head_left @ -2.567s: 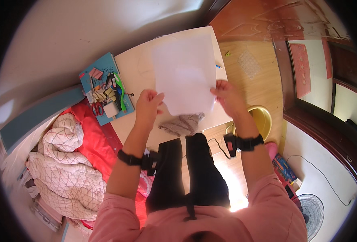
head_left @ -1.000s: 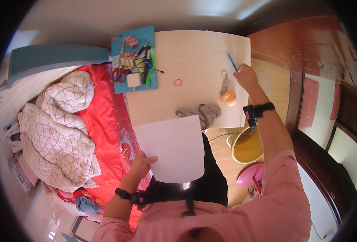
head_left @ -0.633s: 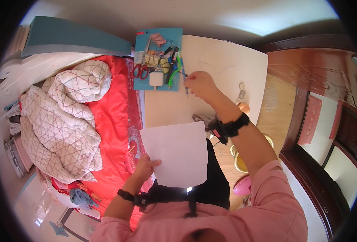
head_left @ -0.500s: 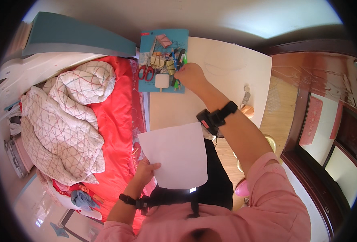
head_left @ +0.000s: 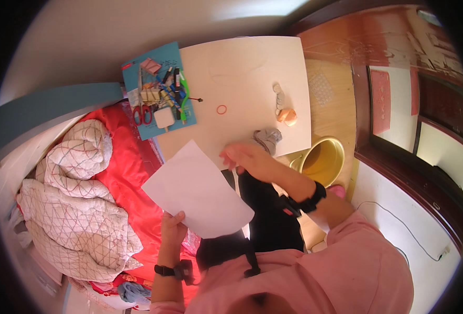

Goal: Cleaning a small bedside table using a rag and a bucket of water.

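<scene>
My left hand (head_left: 173, 227) pinches the paper (head_left: 197, 191) at its lower edge; my right hand (head_left: 244, 157) hovers over the table (head_left: 242, 73), fingers loosely curled, holding nothing.

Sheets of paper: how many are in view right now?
1. A white sheet of paper, pinched at its lower edge by the left hand, over the gap between the red bed and the table. More could be hidden beneath it.
</scene>
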The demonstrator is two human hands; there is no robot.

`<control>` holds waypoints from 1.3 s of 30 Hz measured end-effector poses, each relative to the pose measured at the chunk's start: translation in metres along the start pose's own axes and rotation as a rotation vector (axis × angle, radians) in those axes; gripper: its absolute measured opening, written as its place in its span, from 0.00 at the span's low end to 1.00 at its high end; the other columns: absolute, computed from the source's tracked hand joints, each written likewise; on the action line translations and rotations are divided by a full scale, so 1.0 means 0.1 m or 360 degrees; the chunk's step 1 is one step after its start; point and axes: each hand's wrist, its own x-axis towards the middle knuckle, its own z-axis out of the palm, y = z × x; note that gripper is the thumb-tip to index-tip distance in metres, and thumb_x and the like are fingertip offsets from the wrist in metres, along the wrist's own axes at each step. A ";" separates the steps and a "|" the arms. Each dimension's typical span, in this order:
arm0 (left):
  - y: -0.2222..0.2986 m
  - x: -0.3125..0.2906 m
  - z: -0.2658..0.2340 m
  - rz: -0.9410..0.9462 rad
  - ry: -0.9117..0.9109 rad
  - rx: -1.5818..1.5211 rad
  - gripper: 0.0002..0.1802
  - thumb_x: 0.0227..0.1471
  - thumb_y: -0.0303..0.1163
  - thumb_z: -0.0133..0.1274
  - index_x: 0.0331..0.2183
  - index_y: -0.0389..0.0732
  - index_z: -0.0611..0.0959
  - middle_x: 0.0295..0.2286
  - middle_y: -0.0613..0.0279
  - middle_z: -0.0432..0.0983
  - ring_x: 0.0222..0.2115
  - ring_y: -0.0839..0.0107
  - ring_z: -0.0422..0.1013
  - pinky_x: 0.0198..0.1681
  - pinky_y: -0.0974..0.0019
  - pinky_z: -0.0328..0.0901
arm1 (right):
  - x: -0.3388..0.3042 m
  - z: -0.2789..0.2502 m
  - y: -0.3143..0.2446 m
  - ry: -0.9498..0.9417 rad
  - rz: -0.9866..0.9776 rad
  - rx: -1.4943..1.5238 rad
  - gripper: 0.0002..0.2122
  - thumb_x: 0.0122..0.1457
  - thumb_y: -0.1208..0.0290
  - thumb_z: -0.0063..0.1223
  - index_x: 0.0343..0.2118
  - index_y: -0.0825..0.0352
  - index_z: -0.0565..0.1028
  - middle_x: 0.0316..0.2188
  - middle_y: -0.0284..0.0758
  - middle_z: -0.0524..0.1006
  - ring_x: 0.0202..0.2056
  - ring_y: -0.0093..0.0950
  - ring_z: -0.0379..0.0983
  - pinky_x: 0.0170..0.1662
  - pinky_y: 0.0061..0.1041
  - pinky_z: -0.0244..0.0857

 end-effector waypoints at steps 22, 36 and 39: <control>-1.15 1.88 2.74 0.0882 -0.0516 0.2582 0.13 0.47 0.38 0.54 0.28 0.36 0.78 0.23 0.51 0.75 0.26 0.57 0.72 0.31 0.62 0.66 | -2.26 -1.26 1.54 0.1902 -0.0385 0.0872 0.14 0.54 0.81 0.51 0.45 0.71 0.68 0.40 0.35 0.74 0.41 0.22 0.70 0.46 0.23 0.63; -1.54 1.72 2.62 0.1577 -0.0691 0.3102 0.06 0.42 0.28 0.53 0.28 0.40 0.76 0.23 0.57 0.74 0.26 0.56 0.70 0.29 0.57 0.66 | -2.53 -1.57 1.76 0.1899 -0.0468 0.1084 0.14 0.54 0.82 0.49 0.45 0.72 0.67 0.41 0.37 0.73 0.41 0.25 0.70 0.48 0.24 0.62; -1.31 1.62 2.62 0.1360 -0.0987 0.3053 0.08 0.42 0.28 0.54 0.30 0.40 0.77 0.22 0.58 0.74 0.26 0.56 0.71 0.29 0.57 0.66 | -2.50 -1.60 1.77 0.1801 -0.0456 0.1079 0.15 0.54 0.82 0.49 0.46 0.72 0.67 0.42 0.37 0.73 0.42 0.25 0.69 0.49 0.24 0.62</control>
